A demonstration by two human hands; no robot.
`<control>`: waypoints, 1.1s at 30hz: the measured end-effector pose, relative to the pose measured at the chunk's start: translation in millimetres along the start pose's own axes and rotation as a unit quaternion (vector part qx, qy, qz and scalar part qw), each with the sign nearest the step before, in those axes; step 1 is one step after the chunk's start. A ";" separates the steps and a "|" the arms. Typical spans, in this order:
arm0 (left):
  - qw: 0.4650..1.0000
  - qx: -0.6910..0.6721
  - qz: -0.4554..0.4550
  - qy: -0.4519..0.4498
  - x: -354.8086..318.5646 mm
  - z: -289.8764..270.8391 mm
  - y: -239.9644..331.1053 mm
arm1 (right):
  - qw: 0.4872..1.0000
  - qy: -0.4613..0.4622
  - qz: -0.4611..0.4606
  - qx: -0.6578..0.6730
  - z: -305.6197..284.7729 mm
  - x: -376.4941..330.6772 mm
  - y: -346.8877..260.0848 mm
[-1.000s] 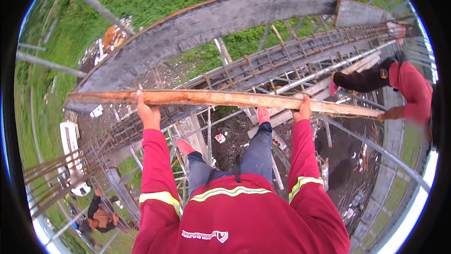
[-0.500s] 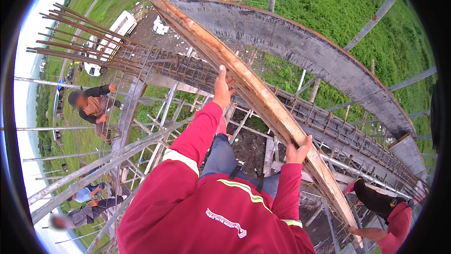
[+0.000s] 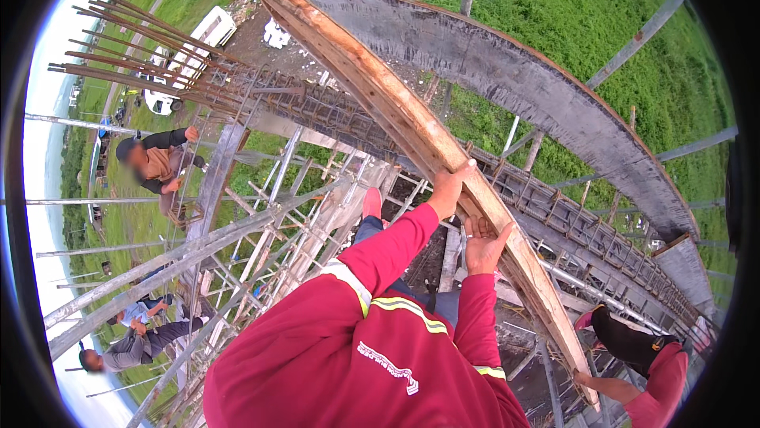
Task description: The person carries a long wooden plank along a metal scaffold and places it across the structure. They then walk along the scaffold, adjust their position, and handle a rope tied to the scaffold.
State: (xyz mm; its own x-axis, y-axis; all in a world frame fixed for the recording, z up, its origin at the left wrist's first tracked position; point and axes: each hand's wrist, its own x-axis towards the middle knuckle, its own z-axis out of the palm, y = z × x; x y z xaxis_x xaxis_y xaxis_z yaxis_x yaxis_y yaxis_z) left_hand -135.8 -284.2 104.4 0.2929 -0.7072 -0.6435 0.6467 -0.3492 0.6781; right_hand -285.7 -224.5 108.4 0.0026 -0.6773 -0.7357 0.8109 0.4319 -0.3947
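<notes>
A long formwork panel [image 3: 385, 83] with a rough timber edge slants from the upper left to the lower right before me. My left hand [image 3: 448, 193] grips its near side about midway, thumb over the timber edge. Just below, my right hand [image 3: 484, 248] is turned palm up with fingers spread, touching or very near the panel's side. At the panel's lower end, a co-worker's hand [image 3: 587, 381] holds on to it. Behind the panel runs a rebar cage [image 3: 554, 195] for a beam.
A curved dark form panel [image 3: 507, 72] stands beyond the cage. Rebar ends [image 3: 131, 56] jut out at the upper left. Scaffold pipes [image 3: 198, 258] cross the left side, where a person [image 3: 158, 167] and others work. Open gaps show the ground below.
My left hand has moved down along the panel, close to my right hand. My right hand has come off the timber edge and turned palm up with fingers spread.
</notes>
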 end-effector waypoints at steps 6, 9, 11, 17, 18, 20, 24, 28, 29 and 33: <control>1.000 -0.028 -0.009 0.010 -0.4 -0.2 -0.8 | 0.987 0.158 -0.030 0.005 -175.5 -61.0 -91.6; 0.998 -0.037 -0.048 0.022 0.1 -2.4 0.3 | 0.959 0.253 -0.115 0.056 -256.8 -71.2 -157.3; 0.998 -0.046 -0.029 0.021 0.2 -3.5 -0.8 | 0.954 0.263 -0.136 0.054 -291.3 -62.3 -190.9; 0.998 -0.048 -0.029 -0.038 -0.3 -12.7 3.1 | 0.967 0.179 -0.178 0.040 -336.6 -0.2 -228.4; 0.998 -0.036 -0.048 -0.026 1.4 -13.2 6.2 | 0.954 0.237 -0.183 0.023 -342.5 7.9 -225.6; 0.998 -0.036 -0.051 -0.023 2.9 -12.8 11.0 | 0.934 0.287 -0.192 0.095 -349.4 29.3 -220.3; 0.999 0.005 -0.037 -0.018 3.3 -12.7 17.7 | 0.877 0.391 -0.247 0.127 -349.7 49.5 -211.9; 0.999 0.004 -0.041 -0.031 -2.8 -24.2 20.2 | 0.865 0.401 -0.268 0.139 -333.3 34.9 -203.2; 0.998 -0.003 -0.041 -0.041 -6.4 -28.5 19.9 | 0.867 0.396 -0.268 0.141 -330.1 28.6 -200.7; 0.998 -0.012 -0.032 -0.046 -20.4 -42.6 20.7 | 0.869 0.381 -0.282 0.140 -323.9 8.1 -187.1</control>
State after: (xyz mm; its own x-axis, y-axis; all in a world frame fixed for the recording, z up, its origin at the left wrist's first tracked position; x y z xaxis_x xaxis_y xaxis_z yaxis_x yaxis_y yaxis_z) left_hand -98.4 -250.7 116.4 0.1849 -0.7373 -0.6497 0.6792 -0.3819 0.6268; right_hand -627.0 -117.9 -2.0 -0.7431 -0.0970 -0.6621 0.6688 -0.0753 -0.7396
